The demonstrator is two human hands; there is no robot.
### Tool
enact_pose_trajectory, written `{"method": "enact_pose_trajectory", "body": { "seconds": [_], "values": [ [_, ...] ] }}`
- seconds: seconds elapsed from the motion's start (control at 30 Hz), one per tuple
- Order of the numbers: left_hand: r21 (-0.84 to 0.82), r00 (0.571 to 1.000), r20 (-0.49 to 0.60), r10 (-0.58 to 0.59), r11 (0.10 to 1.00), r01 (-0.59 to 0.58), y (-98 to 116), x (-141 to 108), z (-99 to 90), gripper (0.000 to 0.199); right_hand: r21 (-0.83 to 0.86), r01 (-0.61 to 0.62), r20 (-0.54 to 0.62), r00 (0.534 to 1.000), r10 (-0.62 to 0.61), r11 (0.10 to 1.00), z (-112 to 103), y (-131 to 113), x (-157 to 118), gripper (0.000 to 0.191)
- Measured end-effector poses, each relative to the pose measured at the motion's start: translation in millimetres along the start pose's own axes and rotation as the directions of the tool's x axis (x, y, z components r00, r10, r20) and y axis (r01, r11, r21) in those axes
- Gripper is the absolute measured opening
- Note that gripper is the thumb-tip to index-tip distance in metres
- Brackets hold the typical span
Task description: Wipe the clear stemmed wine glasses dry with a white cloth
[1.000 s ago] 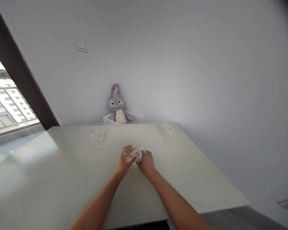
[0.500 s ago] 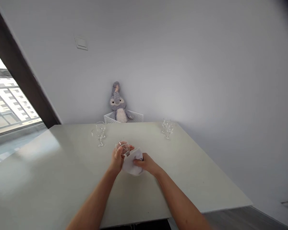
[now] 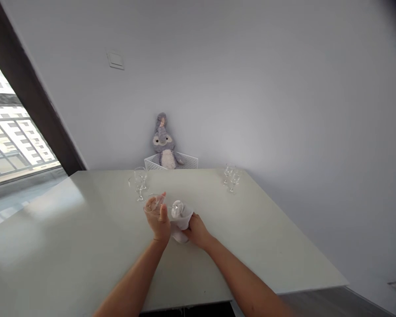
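Observation:
My left hand (image 3: 160, 220) is wrapped round the bowl of a clear stemmed glass (image 3: 154, 204), which is tilted on its side with its foot toward the right. A white cloth (image 3: 183, 220) is bunched in my right hand (image 3: 196, 230), near the glass's foot. Both hands are above the middle of the pale table (image 3: 251, 246). Behind and left of them stand two clear glasses (image 3: 139, 185). Another pair of clear glasses (image 3: 232, 179) stands upright near the back right corner.
Behind the table's back edge a grey plush toy (image 3: 165, 145) sits in a white perforated basket (image 3: 188, 162) against the wall. A light switch (image 3: 115, 60) is on the wall. A window with a railing (image 3: 16, 141) is at the left.
My left hand has moved left with the glass and turned it, so its bowl points more to the left. The cloth has shifted slightly left and folded up around the foot end.

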State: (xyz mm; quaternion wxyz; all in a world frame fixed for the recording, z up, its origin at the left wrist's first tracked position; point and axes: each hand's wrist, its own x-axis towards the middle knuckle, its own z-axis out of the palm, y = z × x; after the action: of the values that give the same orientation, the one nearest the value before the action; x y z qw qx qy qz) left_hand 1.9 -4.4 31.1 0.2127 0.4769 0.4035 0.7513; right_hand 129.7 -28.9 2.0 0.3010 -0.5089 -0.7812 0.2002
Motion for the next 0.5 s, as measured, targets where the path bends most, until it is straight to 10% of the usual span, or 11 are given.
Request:
{"method": "enact_pose_trajectory", "body": {
  "seconds": [0.2, 0.37, 0.5],
  "values": [
    [-0.089, 0.959, -0.063, 0.276, 0.956, -0.281, 0, 11, -4.3, 0.05, -0.019, 0.189, 0.124, 0.975, -0.185, 0.982, -30, 10, -1, 0.029],
    [-0.098, 0.938, 0.193, 0.287, 0.957, -0.273, -5, -17, 4.1, 0.057, -0.037, -0.065, -0.267, 0.962, 0.053, 0.997, -41, 16, 0, 0.035],
    [-0.093, 0.857, 0.465, 0.224, 0.975, -0.204, -15, -44, 12.6, 0.067, -0.255, -0.003, -0.242, 0.968, -0.061, 0.967, -24, 10, 0, 0.024]
  ]
}}
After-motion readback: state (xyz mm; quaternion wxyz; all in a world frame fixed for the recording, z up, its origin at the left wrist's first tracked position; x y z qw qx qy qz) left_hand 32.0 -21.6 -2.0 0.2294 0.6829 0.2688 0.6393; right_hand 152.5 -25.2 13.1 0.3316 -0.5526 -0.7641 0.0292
